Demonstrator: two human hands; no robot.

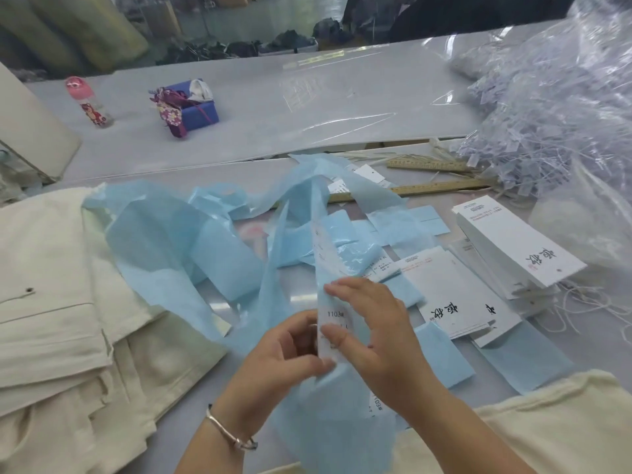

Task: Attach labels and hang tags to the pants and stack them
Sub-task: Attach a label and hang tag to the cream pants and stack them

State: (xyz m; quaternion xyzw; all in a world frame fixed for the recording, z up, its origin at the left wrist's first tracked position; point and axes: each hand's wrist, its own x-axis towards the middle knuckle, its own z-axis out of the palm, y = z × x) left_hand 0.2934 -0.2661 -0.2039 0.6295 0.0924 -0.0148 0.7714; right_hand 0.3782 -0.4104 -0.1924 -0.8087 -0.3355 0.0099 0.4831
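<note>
My left hand [290, 354] and my right hand [372, 333] meet at the bottom centre, both pinching a strip of white labels [330, 299] on blue backing paper [328, 419]. The top label reads 1103. The strip runs up from my fingers and away across the table. Cream pants [61, 319] lie stacked at the left, and another cream pair [547, 425] lies at the bottom right. White hang tags [513, 248] with black characters are piled at the right, with more tags [455, 302] lying flat in front of them.
Loose blue backing paper [164, 241] sprawls over the table's middle. Two wooden rulers [441, 188] lie behind it. A clear bag of tag strings [547, 124] fills the right. A pink bottle [90, 102] and a blue box [195, 109] stand far left.
</note>
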